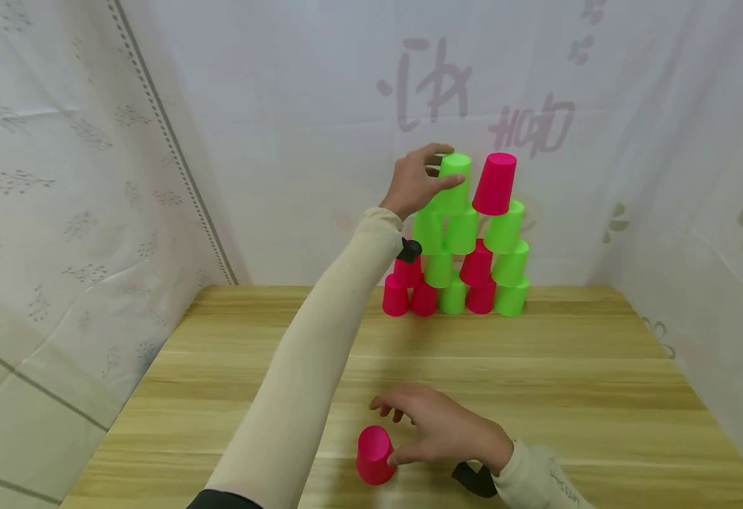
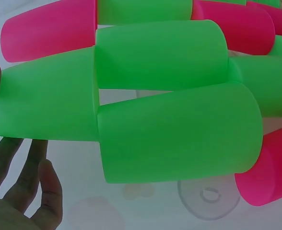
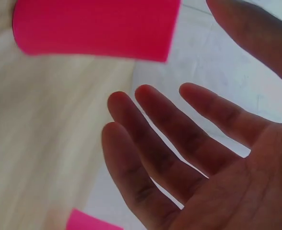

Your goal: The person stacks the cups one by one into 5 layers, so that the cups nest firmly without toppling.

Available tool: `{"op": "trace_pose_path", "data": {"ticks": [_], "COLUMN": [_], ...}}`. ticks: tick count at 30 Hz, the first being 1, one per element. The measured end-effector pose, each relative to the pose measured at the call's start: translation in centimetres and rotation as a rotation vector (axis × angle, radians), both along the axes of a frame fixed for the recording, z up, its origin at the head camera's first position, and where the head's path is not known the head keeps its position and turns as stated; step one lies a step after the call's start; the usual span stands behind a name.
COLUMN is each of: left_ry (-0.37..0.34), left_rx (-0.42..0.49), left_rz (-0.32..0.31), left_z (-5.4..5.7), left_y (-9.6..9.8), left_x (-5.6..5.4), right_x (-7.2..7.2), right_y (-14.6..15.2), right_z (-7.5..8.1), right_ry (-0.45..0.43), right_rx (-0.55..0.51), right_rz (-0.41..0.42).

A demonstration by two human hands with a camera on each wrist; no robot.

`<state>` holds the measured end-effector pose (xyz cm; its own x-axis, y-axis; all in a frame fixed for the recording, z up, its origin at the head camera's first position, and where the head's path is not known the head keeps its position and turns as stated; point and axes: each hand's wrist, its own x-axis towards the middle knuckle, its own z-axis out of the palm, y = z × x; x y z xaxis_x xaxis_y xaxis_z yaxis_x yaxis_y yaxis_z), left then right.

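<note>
At the top left of a stack of cups, my left hand (image 1: 418, 180) holds a green cup (image 1: 455, 185) between thumb and fingers. The cup is upside down, its rim on the green cups (image 2: 179, 134) of the row below. Beside it, on the same level, stands a pink cup (image 1: 495, 184). Near the table's front, my right hand (image 1: 444, 428) has its fingers spread and loosely bent beside a single pink cup (image 1: 374, 456), whose mouth faces up. In the right wrist view that hand's palm is bare, with the pink cup (image 3: 95, 26) beyond the fingertips.
The stack's lower rows mix pink and green upside-down cups, with a green cup (image 1: 512, 298) at the bottom right. They stand near the back edge of the wooden table (image 1: 568, 396). A patterned white cloth (image 1: 295, 141) hangs close behind, and more cloth lines both sides.
</note>
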<state>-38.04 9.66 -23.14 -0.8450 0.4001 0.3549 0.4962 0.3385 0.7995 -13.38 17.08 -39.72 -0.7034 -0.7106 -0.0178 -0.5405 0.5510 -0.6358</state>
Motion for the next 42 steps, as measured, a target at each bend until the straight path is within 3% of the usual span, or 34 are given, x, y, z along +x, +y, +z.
{"op": "trace_pose_path", "data": {"ticks": [6,12,17,23,30,37,42], "left_ry": [-0.024,-0.035,-0.008,0.010,-0.004,-0.088,-0.149], "left_rx": [-0.018,-0.055,-0.063,-0.045,-0.103,-0.119,-0.072], "left_rz": [-0.004,-0.020,-0.022,-0.025,-0.008,0.042,0.033], "left_z": [-0.2,-0.5,-0.8,-1.8,-4.7,-9.2,-13.0], "left_y": [-0.3,-1.0,-2.0,-3.5,-7.4,-12.9,-15.2], "left_x": [0.0,0.3,0.4,0.6,1.7,3.6,5.6], "right_x": [0.2,0.3,0.3,0.0,-0.4,-1.6,-2.8], "right_y": [-1.3,-1.5,-1.5,-1.4,-0.6,0.4,2.1], "right_z": [-1.2,-1.9,-2.2,-3.8,-4.2,-3.4,-2.6], "right_ry": [0.049,0.035,-0.005,-0.106,-0.221,-0.174,-0.125], "right_rx": [-0.041,-0.061,-0.047,-0.162,-0.286,-0.285,-0.291], "right_rz": [0.059,0.091,0.080,0.023,-0.020,-0.047,-0.120]}}
